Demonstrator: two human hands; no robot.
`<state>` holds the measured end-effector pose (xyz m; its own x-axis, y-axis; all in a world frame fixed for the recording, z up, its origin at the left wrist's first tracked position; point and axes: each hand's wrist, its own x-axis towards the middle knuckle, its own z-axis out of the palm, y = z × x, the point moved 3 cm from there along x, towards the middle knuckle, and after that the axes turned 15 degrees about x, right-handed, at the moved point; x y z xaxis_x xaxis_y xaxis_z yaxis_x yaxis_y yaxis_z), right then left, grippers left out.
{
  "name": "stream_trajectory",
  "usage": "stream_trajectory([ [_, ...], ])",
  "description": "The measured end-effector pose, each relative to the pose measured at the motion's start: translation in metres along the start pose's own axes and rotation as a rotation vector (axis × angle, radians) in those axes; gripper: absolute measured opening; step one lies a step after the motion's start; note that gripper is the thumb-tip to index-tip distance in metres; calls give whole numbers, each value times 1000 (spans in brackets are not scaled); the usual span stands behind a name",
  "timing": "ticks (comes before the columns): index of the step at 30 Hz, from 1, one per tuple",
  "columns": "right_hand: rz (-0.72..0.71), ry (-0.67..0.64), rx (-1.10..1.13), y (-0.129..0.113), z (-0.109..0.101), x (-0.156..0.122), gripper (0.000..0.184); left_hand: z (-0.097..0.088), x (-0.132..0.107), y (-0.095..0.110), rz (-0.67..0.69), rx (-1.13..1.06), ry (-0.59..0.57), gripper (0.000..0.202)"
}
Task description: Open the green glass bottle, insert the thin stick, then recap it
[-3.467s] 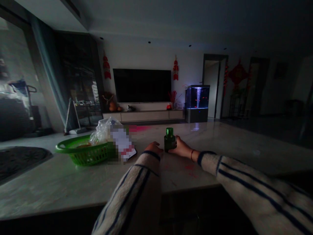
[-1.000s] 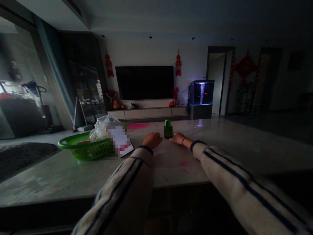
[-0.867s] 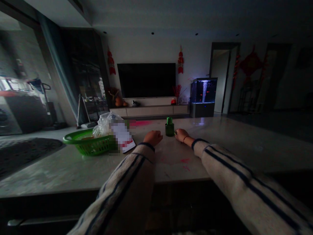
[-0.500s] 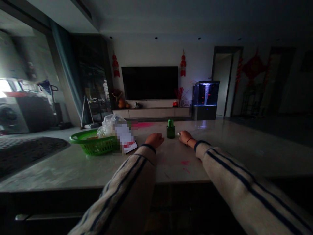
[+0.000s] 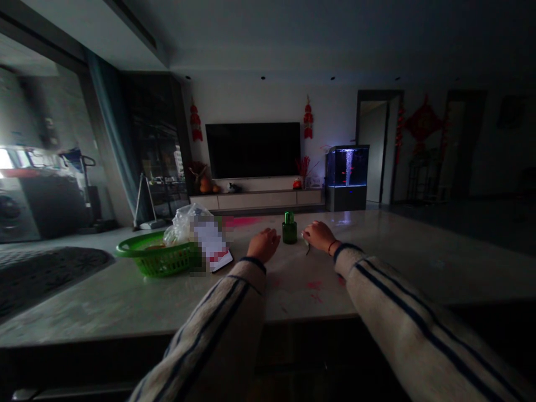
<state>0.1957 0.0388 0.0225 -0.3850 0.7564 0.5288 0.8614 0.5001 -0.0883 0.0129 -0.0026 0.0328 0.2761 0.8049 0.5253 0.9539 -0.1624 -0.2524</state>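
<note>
A small green glass bottle with a shiny green cap (image 5: 289, 230) stands upright on the pale stone-topped table (image 5: 389, 262). To its left is my left hand (image 5: 264, 244), its fingers curled closed; whatever may be inside them is hidden. My right hand (image 5: 319, 237), with a red cord at the wrist, is just right of the bottle without touching it. Its fingers pinch a small pale piece (image 5: 305, 237), and a thin dark strip hangs below the fingertips. The piece is too small and dim to name.
On the left part of the table sits a green plastic basket (image 5: 157, 261) with a clear plastic bag (image 5: 186, 220). Beside it lies a partly blurred white item (image 5: 221, 261). Pink smears (image 5: 314, 285) mark the tabletop. A lit fish tank (image 5: 347, 167) stands beyond.
The view has shifted slightly, so the room sits lower in the picture. My right hand has turned a little, and a thin dark strip now shows under its fingertips. The bottle stays standing.
</note>
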Motion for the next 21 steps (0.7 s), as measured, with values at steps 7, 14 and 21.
stream_trajectory([
  [7,-156,-41,-91,-8,-10,-15,35,-11,-3,0,10,46,20,27],
  [14,-65,-43,161,-5,-8,-24,36,-1,1,6,-47,-95,-39,33],
  [21,211,-278,1329,10,-29,-24,62,-6,4,-3,-4,-1060,-351,67],
])
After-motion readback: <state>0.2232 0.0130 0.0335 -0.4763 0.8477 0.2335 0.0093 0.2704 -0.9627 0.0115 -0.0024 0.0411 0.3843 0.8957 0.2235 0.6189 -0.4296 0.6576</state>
